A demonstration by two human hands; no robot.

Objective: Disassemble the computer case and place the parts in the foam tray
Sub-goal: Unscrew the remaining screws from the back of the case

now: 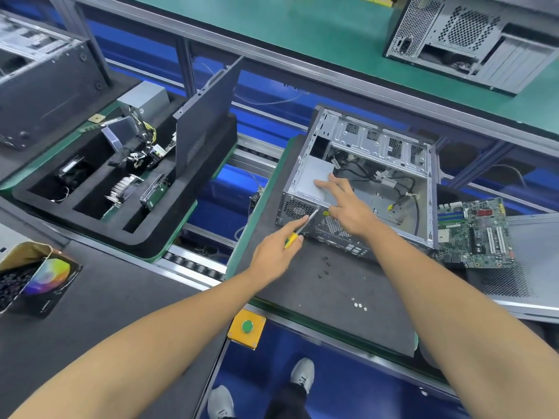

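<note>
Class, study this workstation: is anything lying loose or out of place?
Yes. Small black screws and silver screws lie scattered loose on the dark mat in front of the computer case, uncontained, so they could roll away.

Both arms bare from the lower frame edge to the wrists; no sleeves, cuffs, gloves, watch or rings in view. Left hand (273, 252) and right hand (348, 204) likewise uncovered; nails short and unpainted where visible. Two shoes show at the bottom edge: left shoe (220, 402) and right shoe (303, 373), both light grey-white with a knit-like upper and darker lacing on the top. Dark trouser leg (287, 400), black or near-black, between and just above the shoes. Fabric detail too small to tell.
</note>
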